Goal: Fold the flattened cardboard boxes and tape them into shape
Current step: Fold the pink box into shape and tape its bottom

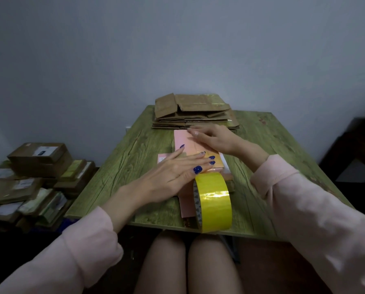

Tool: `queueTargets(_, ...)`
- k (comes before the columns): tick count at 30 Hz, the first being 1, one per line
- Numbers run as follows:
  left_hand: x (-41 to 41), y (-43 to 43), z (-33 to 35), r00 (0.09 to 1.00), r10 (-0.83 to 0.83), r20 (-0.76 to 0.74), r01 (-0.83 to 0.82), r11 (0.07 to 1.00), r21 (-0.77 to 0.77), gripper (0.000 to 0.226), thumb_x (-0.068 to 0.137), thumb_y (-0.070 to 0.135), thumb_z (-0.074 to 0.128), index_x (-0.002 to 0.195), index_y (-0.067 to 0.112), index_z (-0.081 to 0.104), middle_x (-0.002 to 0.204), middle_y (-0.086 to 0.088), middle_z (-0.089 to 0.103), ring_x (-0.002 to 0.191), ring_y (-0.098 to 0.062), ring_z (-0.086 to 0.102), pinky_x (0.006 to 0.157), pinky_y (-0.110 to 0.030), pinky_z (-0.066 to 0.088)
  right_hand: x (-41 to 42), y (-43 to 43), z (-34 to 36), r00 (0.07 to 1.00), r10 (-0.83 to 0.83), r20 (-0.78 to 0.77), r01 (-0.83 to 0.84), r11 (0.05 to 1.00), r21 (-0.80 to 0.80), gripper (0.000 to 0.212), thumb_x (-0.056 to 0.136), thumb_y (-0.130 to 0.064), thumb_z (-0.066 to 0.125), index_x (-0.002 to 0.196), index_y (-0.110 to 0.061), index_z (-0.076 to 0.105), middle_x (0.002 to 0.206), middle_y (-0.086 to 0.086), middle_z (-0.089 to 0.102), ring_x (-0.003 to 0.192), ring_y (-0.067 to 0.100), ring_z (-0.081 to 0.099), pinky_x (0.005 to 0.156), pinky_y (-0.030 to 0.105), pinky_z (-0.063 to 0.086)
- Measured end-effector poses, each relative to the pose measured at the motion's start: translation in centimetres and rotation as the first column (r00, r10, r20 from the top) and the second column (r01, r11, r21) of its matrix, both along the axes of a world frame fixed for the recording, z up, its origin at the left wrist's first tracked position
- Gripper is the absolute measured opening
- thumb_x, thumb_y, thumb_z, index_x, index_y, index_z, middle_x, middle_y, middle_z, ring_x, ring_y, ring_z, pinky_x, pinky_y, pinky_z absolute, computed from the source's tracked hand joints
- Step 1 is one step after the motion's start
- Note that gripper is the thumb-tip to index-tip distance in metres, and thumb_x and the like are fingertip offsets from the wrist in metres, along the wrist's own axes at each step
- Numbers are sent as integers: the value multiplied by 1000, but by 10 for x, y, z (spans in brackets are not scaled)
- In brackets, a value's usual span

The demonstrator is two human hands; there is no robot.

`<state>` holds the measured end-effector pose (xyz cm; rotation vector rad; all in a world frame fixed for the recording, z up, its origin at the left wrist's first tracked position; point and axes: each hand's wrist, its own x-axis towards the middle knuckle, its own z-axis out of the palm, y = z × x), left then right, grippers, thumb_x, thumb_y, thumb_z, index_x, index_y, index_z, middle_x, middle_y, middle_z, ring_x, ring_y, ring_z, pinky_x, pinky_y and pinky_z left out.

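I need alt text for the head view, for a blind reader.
A left hand and right hand press flat on a pink box on a green table. A yellow tape roll stands at the near edge; flattened brown boxes are stacked behind.

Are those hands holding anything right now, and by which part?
Nothing is gripped. The left hand and right hand lie flat, fingers straight, pressing on top of the pink box.
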<state>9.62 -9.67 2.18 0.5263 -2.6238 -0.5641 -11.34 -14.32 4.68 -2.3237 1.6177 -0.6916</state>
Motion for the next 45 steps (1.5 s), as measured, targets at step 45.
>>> queueTargets(45, -39, 75, -14, 665, 681, -305, -441, 688, 576, 46, 58, 71, 48, 84, 36, 64, 77, 2, 71, 83, -23, 66, 80, -42, 52, 5, 39, 6, 906, -244, -346, 317, 933, 172, 70, 92, -66, 25, 151, -29, 17, 160, 2, 8, 147, 21, 2, 114, 59, 9)
